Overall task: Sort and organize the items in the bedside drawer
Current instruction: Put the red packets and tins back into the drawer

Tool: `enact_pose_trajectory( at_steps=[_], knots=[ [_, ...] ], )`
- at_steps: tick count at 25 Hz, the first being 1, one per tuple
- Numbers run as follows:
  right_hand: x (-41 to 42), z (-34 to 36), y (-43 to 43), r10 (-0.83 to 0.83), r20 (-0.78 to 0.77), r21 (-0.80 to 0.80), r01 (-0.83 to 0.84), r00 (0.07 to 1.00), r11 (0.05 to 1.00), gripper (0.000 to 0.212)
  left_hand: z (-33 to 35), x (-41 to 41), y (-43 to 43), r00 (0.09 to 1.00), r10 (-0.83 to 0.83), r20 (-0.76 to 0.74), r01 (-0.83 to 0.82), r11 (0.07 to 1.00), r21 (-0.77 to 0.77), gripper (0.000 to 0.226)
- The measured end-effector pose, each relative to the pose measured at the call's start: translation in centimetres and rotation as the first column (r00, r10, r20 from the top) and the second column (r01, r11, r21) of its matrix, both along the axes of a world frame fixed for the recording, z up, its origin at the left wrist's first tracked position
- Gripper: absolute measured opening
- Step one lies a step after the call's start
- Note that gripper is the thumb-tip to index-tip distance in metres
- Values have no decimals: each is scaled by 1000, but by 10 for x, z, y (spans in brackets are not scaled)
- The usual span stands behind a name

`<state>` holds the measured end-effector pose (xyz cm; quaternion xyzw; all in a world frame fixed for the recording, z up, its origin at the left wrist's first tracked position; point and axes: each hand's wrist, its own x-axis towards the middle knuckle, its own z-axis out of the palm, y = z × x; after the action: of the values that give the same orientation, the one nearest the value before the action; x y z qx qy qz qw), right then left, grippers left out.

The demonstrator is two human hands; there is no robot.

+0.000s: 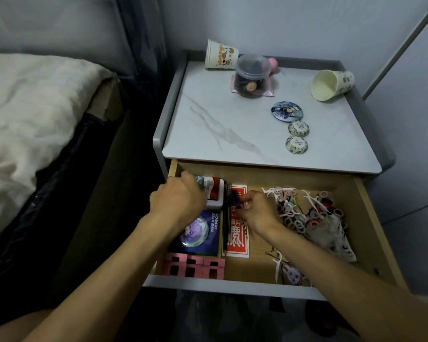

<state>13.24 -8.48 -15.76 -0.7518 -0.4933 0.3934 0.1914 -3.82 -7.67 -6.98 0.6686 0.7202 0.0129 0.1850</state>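
Inside the open drawer [361, 218] below the marble-patterned bench [220, 119], both hands work in the back half. The left hand [178, 197] is at the back left corner, its fingers curled round the left end of a red-and-white box [214, 190], which lies on a pale flat case [215, 206]. The right hand [257, 211] is just right of it, over a red printed card [237, 245] that lies lengthwise on the drawer floor; its thumb and forefinger pinch a small dark object [235, 197], too blurred to identify. A thin dark pencil [225, 228] lies along the card's left edge. Toward the front left, a blue packet [209, 234] bearing a domed badge lies partly under the left forearm, and pink blocks [193, 266] sit in a row against the front left corner. A loose heap of floss picks and small rings [307, 211] fills the right side of the drawer, and a single floss pick [277, 265] lies near the front edge. On the bench, two paper cups lie on their sides, one at the back edge [220, 55] and one at the back right corner [331, 85]; a lidded clear jar [251, 76] stands beside the first, and three round badges [296, 144] run in a line toward the bench's front right. A bed [22, 119] lies to the left.
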Motion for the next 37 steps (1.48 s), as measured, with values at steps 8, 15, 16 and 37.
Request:
enact_pose_trajectory(
  at_steps=[8, 15, 16, 37],
  knots=[
    [-4, -28, 17, 66, 229, 206, -115, 971, 972, 8, -4, 2, 2, 984, -82, -160, 99, 990, 102, 28],
    [-2, -28, 21, 115, 178, 209, -151, 977, 966, 8, -7, 3, 4, 981, -85, -173, 106, 988, 115, 35],
    [-2, -25, 20, 124, 160, 202, -156, 979, 967, 9, -7, 4, 4, 981, -85, -172, 107, 987, 121, 35],
    [160, 87, -9, 218, 229, 379, -293, 949, 878, 18, 18, 159, 46, 878, -478, 8, 424, 786, 450, 46]
  ],
)
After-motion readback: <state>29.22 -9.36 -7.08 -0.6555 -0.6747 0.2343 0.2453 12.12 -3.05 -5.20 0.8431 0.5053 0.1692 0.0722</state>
